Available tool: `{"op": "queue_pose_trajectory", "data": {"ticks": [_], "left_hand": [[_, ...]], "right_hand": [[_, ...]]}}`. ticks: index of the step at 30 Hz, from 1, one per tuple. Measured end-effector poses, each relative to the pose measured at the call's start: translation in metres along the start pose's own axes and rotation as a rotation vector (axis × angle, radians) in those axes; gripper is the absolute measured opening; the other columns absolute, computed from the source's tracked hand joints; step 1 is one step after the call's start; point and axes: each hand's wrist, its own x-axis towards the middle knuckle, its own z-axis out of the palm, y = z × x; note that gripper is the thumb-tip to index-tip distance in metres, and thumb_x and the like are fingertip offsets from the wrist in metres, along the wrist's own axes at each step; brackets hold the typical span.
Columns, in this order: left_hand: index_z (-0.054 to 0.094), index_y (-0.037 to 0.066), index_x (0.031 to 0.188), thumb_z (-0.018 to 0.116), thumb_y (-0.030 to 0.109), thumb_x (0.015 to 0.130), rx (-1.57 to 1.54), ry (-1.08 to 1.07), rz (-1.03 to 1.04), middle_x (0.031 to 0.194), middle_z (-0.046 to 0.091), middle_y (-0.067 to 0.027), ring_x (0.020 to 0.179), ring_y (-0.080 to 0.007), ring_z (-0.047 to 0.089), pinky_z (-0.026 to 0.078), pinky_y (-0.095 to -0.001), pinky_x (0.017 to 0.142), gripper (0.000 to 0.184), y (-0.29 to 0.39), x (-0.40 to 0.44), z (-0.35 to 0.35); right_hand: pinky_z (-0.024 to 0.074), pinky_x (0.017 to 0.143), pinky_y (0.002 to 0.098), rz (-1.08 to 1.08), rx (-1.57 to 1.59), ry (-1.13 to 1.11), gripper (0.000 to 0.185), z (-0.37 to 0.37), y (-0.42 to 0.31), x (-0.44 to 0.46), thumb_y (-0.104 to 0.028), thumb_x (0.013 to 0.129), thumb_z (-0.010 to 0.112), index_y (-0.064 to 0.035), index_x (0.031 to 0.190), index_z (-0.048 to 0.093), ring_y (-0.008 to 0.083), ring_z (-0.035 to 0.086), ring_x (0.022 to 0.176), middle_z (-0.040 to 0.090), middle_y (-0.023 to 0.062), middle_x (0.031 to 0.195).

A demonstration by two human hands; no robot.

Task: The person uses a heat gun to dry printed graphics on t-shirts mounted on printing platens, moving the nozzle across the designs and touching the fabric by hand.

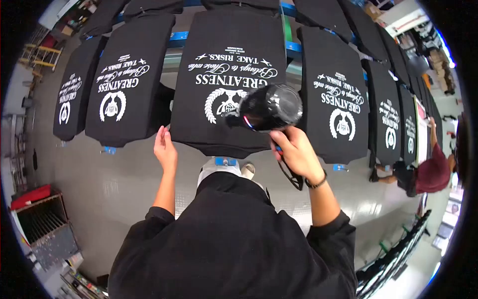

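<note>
While the right hand (298, 152) has its fingers wrapped around a dryer (274, 107), the bulk of which sits just beyond them over a printed shirt (224, 89), the left hand (166, 150) is empty, its fingers loose and just beside that cloth's edge; a second shirt (334, 94) lies to the right of the grasping fingers

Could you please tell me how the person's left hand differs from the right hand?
The left hand appears empty, while the right hand grips a black handheld dryer. The left hand's wrist looks bare; the right hand's wrist wears a dark band. Both hands are ungloved.
</note>
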Motion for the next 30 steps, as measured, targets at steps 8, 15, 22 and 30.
{"op": "queue_pose_trajectory", "data": {"ticks": [8,15,22,30], "left_hand": [[0.056,-0.006,0.134,0.056,0.012,0.101,0.154,0.114,-0.001,0.128,0.064,-0.017,0.117,-0.0208,0.062,0.047,-0.0324,0.103,0.037,0.001,-0.023,-0.01],[0.059,-0.002,0.131,0.06,0.013,0.096,0.148,0.116,0.127,0.127,0.065,-0.0161,0.116,-0.0243,0.064,0.049,-0.035,0.099,0.038,0.008,0.011,0.02],[0.06,0.003,0.131,0.056,0.025,0.1,0.6,0.151,0.26,0.125,0.064,-0.0167,0.113,-0.0307,0.062,0.048,-0.0381,0.097,0.038,0.006,0.043,0.064],[0.062,0.003,0.127,0.057,0.023,0.099,0.62,0.291,0.293,0.119,0.066,-0.0134,0.101,-0.0273,0.065,0.051,-0.0376,0.091,0.035,0.003,0.04,0.075]], "right_hand": [[0.0456,0.052,0.0255,-0.089,-0.12,-0.051,0.043,0.003,-0.032,0.056,-0.041,0.097,0.063,0.0016,0.1,0.062,0.0072,0.055,0.056,0.059,0.0015,0.069],[0.0424,0.049,0.024,-0.076,-0.146,0.056,0.03,-0.055,-0.032,0.077,-0.03,0.1,0.061,-0.0009,0.094,0.06,0.0065,0.052,0.053,0.057,-0.0002,0.067],[0.0435,0.05,0.0277,-0.123,-0.331,-0.027,0.036,-0.053,-0.065,0.105,-0.03,0.098,0.063,0.0015,0.081,0.058,0.0102,0.054,0.052,0.056,0.0029,0.058],[0.047,0.051,0.0268,-0.113,0.068,-0.056,0.067,-0.13,0.022,0.024,-0.059,0.1,0.044,0.0043,0.12,0.051,0.0141,0.056,0.056,0.06,0.01,0.077]]}}
